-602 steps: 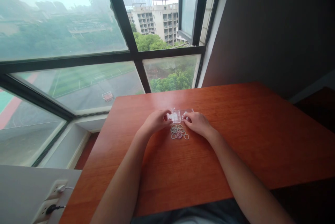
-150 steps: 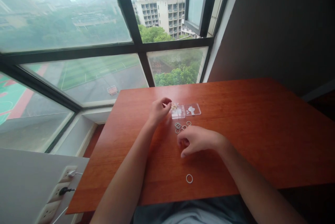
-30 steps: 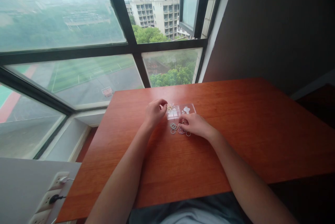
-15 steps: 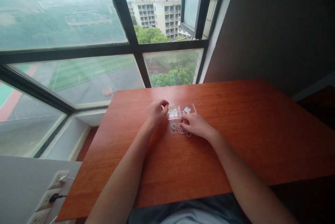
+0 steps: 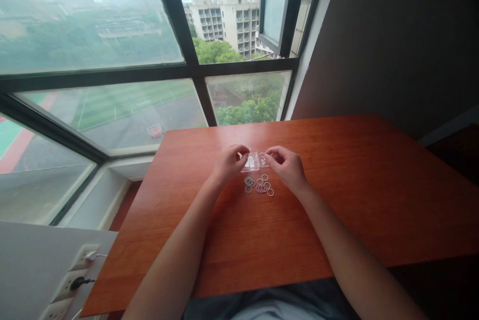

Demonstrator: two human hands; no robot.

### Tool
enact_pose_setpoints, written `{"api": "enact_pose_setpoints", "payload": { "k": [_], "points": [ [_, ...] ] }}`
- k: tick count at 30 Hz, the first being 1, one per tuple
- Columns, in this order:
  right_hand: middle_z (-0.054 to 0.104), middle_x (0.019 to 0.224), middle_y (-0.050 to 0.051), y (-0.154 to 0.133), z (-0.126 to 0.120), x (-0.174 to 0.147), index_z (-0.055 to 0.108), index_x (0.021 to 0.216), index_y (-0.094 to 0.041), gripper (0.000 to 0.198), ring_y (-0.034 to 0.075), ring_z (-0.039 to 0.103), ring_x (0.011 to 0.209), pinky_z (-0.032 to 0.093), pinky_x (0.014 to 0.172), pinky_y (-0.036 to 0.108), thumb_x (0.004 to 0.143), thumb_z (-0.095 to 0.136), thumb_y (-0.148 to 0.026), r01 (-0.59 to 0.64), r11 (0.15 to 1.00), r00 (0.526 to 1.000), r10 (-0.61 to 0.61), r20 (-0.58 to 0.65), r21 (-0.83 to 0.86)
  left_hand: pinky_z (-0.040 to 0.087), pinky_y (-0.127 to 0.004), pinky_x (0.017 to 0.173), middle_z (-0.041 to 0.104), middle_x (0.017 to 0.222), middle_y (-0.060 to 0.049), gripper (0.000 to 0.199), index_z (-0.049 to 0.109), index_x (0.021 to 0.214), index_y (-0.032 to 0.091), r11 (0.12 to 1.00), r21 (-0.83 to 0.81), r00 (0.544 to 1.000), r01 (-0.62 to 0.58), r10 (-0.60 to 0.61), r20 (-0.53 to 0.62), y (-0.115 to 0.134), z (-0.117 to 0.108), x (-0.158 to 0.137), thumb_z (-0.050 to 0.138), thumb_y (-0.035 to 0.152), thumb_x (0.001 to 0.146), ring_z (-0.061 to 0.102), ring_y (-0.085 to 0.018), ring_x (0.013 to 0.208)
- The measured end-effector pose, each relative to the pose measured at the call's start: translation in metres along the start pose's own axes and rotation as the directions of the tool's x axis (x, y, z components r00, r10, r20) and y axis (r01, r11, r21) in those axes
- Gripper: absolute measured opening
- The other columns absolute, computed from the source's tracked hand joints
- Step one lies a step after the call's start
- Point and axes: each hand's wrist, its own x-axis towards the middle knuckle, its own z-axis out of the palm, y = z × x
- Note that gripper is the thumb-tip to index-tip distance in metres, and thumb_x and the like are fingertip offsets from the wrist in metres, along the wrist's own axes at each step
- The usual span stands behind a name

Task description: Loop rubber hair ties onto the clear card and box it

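A small clear plastic box (image 5: 251, 164) lies on the table with its transparent lid opened out to the right. My left hand (image 5: 231, 161) is at the box's left edge, thumb and fingers curled together; whatever they hold is hidden. Over the lid, my right hand (image 5: 287, 166) pinches a pale hair tie, a small ring at its fingertips. Just in front of the box are loose hair ties: a pale greenish cluster (image 5: 249, 181) on the left and a pinkish cluster (image 5: 261, 188) on the right. A single pale ring (image 5: 270, 192) lies beside the pink ones.
The reddish-brown wooden table (image 5: 355, 185) stretches far to the right. Behind it are dark-framed windows (image 5: 247, 66), one pane swung outward. Wall sockets (image 5: 71, 282) with plugs and cables are at the lower left, beside the table's edge.
My right hand has moved up from the loose hair ties to the box lid, uncovering rings beneath it. My left hand has shifted slightly right, over the box's edge.
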Motion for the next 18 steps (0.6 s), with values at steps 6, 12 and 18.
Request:
{"api": "enact_pose_setpoints", "payload": {
  "k": [6, 12, 18],
  "points": [
    [0.058, 0.062, -0.001, 0.001, 0.001, 0.0, 0.068, 0.083, -0.017, 0.022, 0.011, 0.049, 0.056, 0.039, 0.054, 0.022, 0.081, 0.06, -0.037, -0.008, 1.0, 1.0, 0.009, 0.008, -0.006, 0.044, -0.021, 0.055, 0.068, 0.079, -0.004, 0.016, 0.068, 0.088, 0.016, 0.978, -0.201, 0.997, 0.059, -0.048, 0.061, 0.015, -0.001, -0.001, 0.058, 0.028, 0.083, 0.054, -0.009, 0.06],
    [0.052, 0.057, -0.003, -0.002, 0.0, 0.0, 0.068, 0.082, -0.018, 0.02, 0.011, 0.047, 0.054, 0.037, 0.052, 0.022, 0.079, 0.062, -0.037, 0.003, 1.0, 1.0, -0.003, 0.015, -0.013, 0.042, -0.02, 0.054, 0.066, 0.078, -0.005, 0.022, 0.068, 0.088, 0.014, 0.928, -0.365, 0.989, 0.07, -0.017, 0.146, 0.025, 0.003, -0.001, 0.061, 0.035, 0.083, 0.054, -0.01, 0.062],
    [0.052, 0.058, -0.003, -0.001, 0.001, 0.0, 0.069, 0.085, -0.018, 0.019, 0.011, 0.047, 0.054, 0.037, 0.054, 0.022, 0.08, 0.061, -0.034, 0.018, 0.999, 0.999, -0.018, 0.027, -0.032, 0.043, -0.02, 0.054, 0.066, 0.074, -0.003, 0.016, 0.067, 0.083, 0.015, 0.954, -0.298, 0.996, 0.039, -0.015, 0.082, 0.022, 0.006, -0.001, 0.061, 0.03, 0.082, 0.054, -0.01, 0.061]
  ]
}}
